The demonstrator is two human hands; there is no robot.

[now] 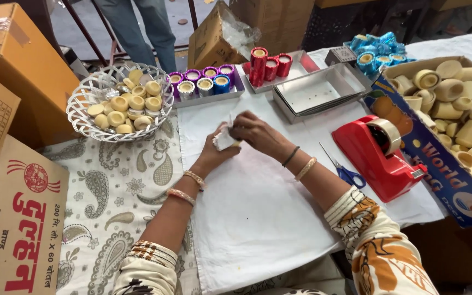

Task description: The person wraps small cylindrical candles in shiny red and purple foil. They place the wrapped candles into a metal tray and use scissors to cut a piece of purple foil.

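Silver-wrapped piece (224, 139) pinched between both hands (214, 155) (255, 134), near white basket (83, 123) of cream cups (129, 106).

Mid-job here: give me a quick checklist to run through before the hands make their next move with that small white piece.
1. Both hands on the white piece: left hand and right hand pinch it: ok.
2. White sheet under the hands lies flat: ok.
3. Tape dispenser loaded with a roll: ok.
4. Scissors beside the right forearm: ok.
5. Wire basket stocked with cream cups: ok.
6. What the piece encloses: cannot tell.
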